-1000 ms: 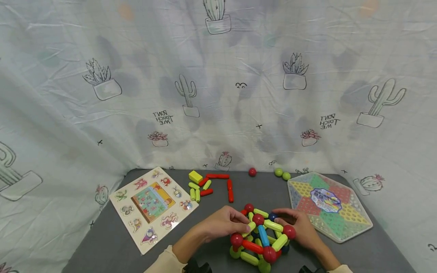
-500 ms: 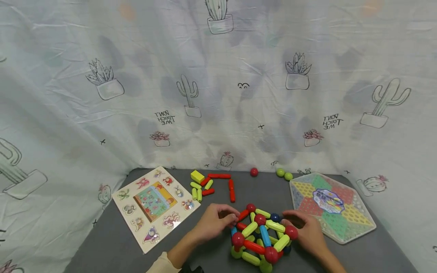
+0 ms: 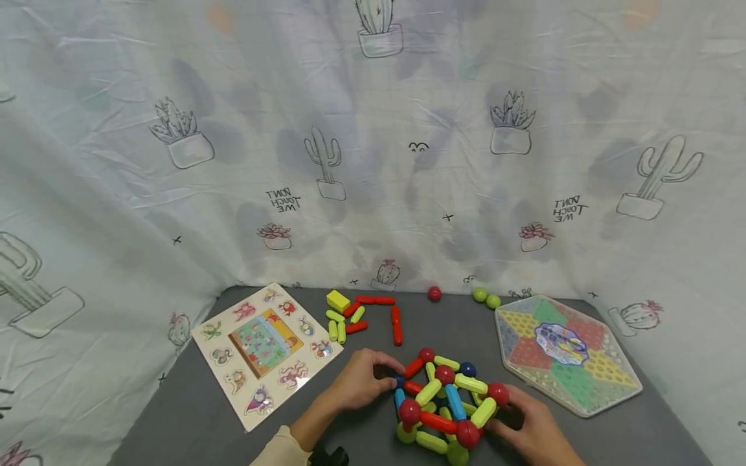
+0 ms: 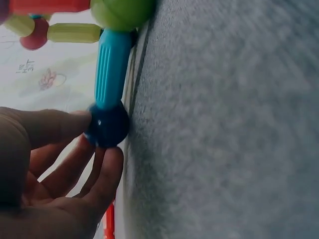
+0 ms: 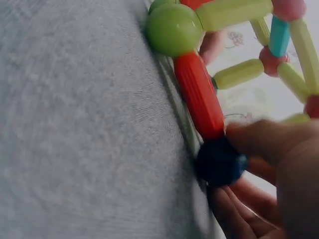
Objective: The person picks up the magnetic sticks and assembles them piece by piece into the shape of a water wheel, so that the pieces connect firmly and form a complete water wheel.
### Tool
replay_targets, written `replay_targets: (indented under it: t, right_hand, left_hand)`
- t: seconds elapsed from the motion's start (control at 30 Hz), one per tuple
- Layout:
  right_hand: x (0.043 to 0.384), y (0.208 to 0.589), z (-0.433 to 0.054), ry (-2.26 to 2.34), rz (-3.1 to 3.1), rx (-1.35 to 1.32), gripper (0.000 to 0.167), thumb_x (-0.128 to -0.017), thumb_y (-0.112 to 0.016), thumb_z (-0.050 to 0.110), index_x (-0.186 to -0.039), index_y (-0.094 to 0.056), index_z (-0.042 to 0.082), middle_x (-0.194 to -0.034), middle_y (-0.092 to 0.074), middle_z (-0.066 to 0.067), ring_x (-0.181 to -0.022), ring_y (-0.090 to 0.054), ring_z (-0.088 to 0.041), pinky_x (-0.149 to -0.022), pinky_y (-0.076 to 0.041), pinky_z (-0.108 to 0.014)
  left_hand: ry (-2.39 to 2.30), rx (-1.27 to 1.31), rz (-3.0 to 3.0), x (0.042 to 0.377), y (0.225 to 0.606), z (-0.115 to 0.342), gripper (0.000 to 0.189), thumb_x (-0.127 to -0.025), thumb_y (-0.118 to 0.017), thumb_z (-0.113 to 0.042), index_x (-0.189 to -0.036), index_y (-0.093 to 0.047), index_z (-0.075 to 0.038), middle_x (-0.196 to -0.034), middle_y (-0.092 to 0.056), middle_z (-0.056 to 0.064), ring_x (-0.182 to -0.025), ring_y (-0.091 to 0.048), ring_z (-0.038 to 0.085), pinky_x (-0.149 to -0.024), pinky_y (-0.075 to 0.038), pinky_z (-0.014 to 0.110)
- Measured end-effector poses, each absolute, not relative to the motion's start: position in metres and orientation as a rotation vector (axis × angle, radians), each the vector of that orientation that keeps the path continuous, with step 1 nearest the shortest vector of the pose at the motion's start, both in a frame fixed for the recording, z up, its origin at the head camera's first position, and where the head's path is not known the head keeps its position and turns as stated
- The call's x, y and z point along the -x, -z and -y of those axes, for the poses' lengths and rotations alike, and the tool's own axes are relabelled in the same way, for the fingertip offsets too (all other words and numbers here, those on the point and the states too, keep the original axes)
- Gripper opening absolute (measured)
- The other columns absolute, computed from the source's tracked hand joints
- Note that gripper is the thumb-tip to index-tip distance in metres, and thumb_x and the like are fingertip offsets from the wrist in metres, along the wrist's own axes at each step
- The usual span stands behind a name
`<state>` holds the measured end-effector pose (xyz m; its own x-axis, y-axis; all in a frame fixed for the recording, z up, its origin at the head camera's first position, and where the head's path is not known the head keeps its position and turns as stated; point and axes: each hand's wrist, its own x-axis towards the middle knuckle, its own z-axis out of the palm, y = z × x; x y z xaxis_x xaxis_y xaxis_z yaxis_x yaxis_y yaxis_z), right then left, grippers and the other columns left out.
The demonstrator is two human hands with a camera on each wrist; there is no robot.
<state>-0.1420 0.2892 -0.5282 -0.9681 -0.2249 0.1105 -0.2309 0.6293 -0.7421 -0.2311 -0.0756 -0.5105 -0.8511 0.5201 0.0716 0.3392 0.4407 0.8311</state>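
A magnetic ball-and-rod frame (image 3: pixel 454 402) stands on the grey table, built from red, dark blue and green balls joined by red, yellow-green and light blue rods. My left hand (image 3: pixel 362 383) pinches a dark blue ball (image 4: pixel 108 125) at the frame's left side, low by the table; a light blue rod (image 4: pixel 110 69) runs from that ball to a green one. On the frame's right, my right hand (image 3: pixel 535 428) holds another dark blue ball (image 5: pixel 221 162) between thumb and fingers. A red rod (image 5: pixel 199 97) links it to a green ball (image 5: pixel 174 30).
Behind the frame lie loose red rods (image 3: pixel 397 325), yellow-green rods (image 3: pixel 337 331) and a yellow block (image 3: pixel 338 300). A red ball (image 3: pixel 434 294) and two green balls (image 3: pixel 493 301) sit by the curtain. A picture puzzle board (image 3: pixel 285 353) is at left, a hexagonal checkers board (image 3: pixel 574 356) at right.
My left hand has gone from a yellow-green rod on top down to the dark blue ball at left. My right hand has shifted from the frame's far right side to a lower, nearer ball.
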Motion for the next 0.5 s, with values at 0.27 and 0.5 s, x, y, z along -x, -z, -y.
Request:
replay_targets:
  t: [0.27,0.5]
  right_hand:
    - [0.151,0.530,-0.294,-1.458,2.807,-0.188,0.042,-0.094,-0.086,0.013,-0.133,-0.074,0.002,-0.129,-0.077,-0.015,-0.109,-0.069,0.005,-0.091,-0.062,-0.025]
    - [0.156,0.531,-0.307,-1.588,2.801,-0.203,0.045,-0.099,-0.079,0.007,-0.138,-0.067,-0.013,-0.133,-0.073,-0.029,-0.108,-0.066,0.010,-0.089,-0.060,-0.021]
  left_hand:
    - [-1.512,-0.719,-2.322,0.226,0.511,0.076,0.023,-0.089,-0.088,-0.004,-0.111,-0.086,-0.010,-0.106,-0.082,-0.001,-0.085,-0.073,0.002,-0.076,-0.059,0.019]
    - [-1.575,-0.766,-2.070,0.228,0.509,0.084,0.030,-0.094,-0.084,-0.002,-0.123,-0.082,-0.006,-0.115,-0.083,0.008,-0.102,-0.080,0.013,-0.087,-0.063,0.022]
